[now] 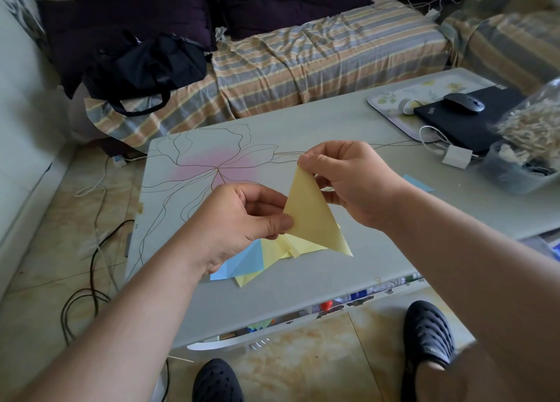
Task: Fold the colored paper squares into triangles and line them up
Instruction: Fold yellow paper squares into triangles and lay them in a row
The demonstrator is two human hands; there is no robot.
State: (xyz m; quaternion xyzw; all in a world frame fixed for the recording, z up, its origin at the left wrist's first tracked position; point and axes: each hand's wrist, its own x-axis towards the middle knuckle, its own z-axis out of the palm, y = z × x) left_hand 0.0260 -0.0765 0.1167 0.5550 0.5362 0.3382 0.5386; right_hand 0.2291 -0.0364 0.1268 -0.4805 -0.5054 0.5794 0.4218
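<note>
A yellow paper triangle [312,217] is held in the air above the grey table [333,286]. My left hand [242,220] pinches its lower left corner between thumb and fingers. My right hand [348,180] pinches its top corner. Under them on the table lies a loose pile of folded papers: a blue one [242,264] at the left and yellow ones [272,250] beside and beneath it, partly hidden by my left hand. A separate blue paper [419,183] lies flat further right.
At the table's right end stand a patterned tray [394,98], a black case [460,120] with a mouse [463,102] on it, a white charger [456,156] and a clear tub [515,171]. A striped sofa with a black bag [145,65] lies behind. Cables cross the floor at left.
</note>
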